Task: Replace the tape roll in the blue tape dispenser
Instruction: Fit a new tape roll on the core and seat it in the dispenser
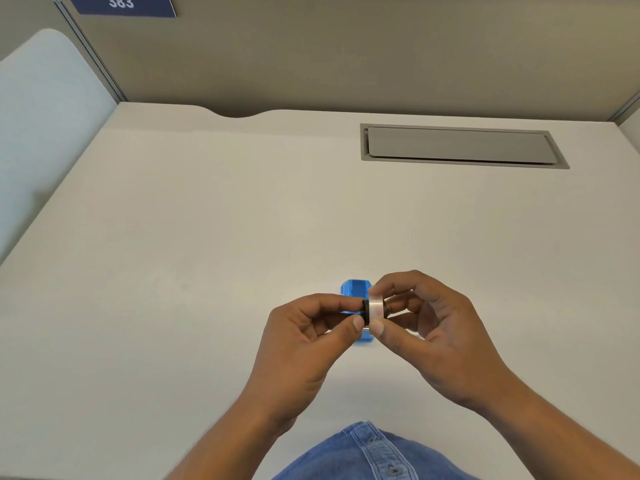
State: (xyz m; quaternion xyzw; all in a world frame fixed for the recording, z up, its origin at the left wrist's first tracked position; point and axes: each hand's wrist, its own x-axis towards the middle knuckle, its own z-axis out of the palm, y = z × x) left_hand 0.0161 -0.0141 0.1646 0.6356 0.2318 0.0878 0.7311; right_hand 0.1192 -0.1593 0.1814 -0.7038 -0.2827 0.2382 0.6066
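Hands meet at lower centre of frame, raised above the desk. Right hand pinches the tape roll w/ thumb below & forefinger on top, at the roll's rim; other fingers curled loosely behind. Roll is clear/whitish, seen edge-on. Left hand pinches a small black piece at the roll's left face, thumb tip & forefinger pressed tog. on it; remaining fingers folded into palm. Can't tell if the black piece is a hub seated inside the roll or just touching it. Thumb tips of both hands nearly touch under the roll.

Blue tape dispenser sits on the desk right behind/below the hands, centre of frame, partly hidden by fingers & roll; its top end shows above the fingers, a blue bit shows below the left thumb. Whether it's open or holds anything, can't tell.

Upper right of frame: grey cable hatch set flush in desk. Upper left: blue sign reading 383 on partition. Bottom centre: denim shirt w/ buttons.
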